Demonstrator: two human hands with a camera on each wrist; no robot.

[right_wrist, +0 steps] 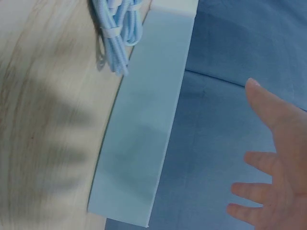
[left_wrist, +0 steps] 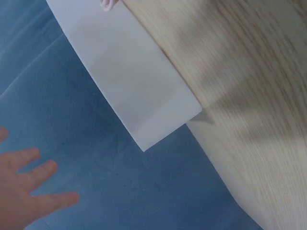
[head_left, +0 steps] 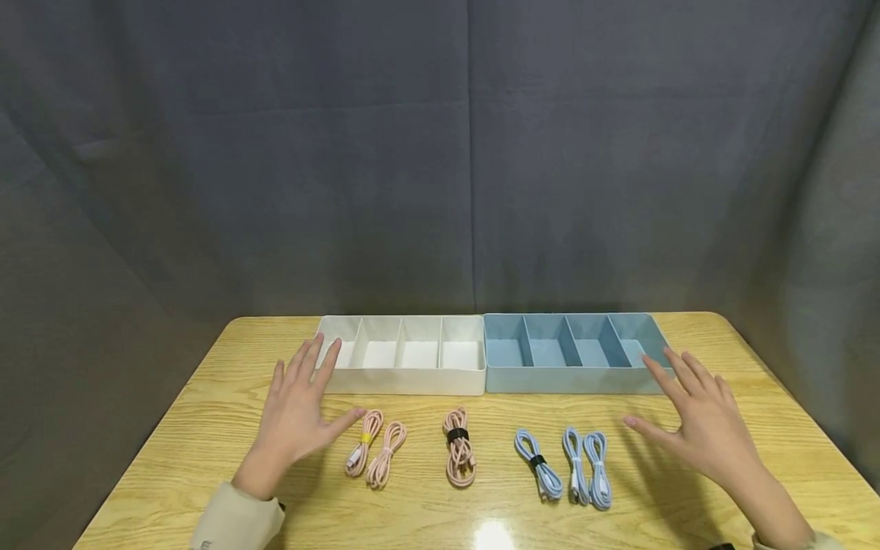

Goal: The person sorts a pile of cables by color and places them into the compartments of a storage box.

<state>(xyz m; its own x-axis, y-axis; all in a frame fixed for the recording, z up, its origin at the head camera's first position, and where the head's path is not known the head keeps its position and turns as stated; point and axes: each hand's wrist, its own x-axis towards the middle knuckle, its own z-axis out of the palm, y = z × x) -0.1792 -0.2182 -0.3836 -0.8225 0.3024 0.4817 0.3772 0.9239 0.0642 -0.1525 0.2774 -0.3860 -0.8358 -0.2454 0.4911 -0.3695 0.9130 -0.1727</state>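
Note:
My left hand (head_left: 297, 412) hovers with spread fingers at the left end of a white divided box (head_left: 406, 382). Its thumb tip overlaps a coiled pink cable with a yellow tie (head_left: 366, 440) in the head view; a second pink cable (head_left: 387, 455) lies beside that one. Fingers apart, my right hand (head_left: 706, 424) is near the right end of a blue divided box (head_left: 571, 381) and holds nothing. Between the hands also lie a darker pink cable with a black strap (head_left: 457, 435), a blue cable with a black strap (head_left: 538, 461), and two blue cables (head_left: 576, 466) with pale ties.
The boxes stand end to end along the back of the wooden table (head_left: 481, 512), each split into several compartments. A dark grey curtain (head_left: 344, 168) hangs right behind the table and along its sides. The table's rear corners are rounded.

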